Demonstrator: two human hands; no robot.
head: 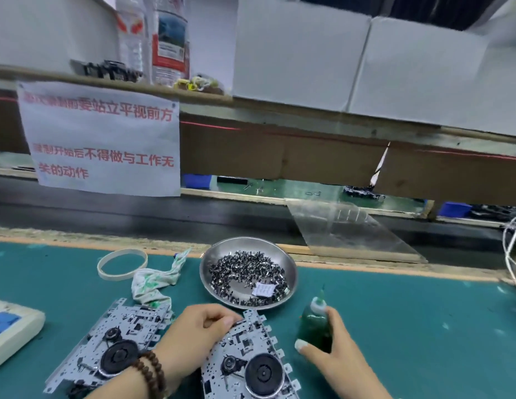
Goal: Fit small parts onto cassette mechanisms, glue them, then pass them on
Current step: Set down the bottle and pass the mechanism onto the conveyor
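Nearest the camera, at the bottom centre of the frame, the left hand (193, 338) lies on a cassette mechanism (251, 361), its fingers curled and pinching at the plate's upper edge, apparently seating a small part; the part itself is too small to make out. To the lower right, the right hand (331, 349) grips a green glue bottle (314, 326), standing upright with its nozzle pointing up. Judging by this, fitting is nearly done and gluing comes next: the bottle must be tipped so its nozzle meets the fitted spot. This mechanism's long axis runs from bottom centre up toward the steel dish of small parts (248, 272). A second mechanism (113, 341) lies at lower left, tilted rightward.
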